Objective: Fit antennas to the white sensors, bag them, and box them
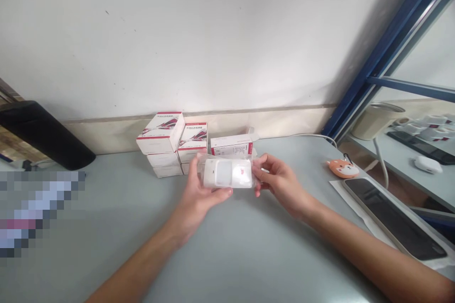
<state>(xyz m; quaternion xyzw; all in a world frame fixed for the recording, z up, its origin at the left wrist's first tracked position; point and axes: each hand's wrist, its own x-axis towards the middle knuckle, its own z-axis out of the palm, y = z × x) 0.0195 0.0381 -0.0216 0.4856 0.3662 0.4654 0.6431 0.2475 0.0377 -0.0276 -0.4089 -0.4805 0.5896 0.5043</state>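
A small white plastic device in a clear bag (227,173) is held above the grey table (227,255). My left hand (199,196) cups it from below and the left, with fingers curled under it. My right hand (279,180) pinches the bag's right end between thumb and fingers. Just behind the device, stacked white and red boxes (174,144) stand against the wall, with another white and red box (232,145) lying to their right.
A dark keyboard (394,218) on a white sheet lies at the right. An orange fox-shaped item (343,168) sits near it beside a white cable. A black object (39,135) leans at the left. Blue shelving (391,38) holds a bowl and parts at the right.
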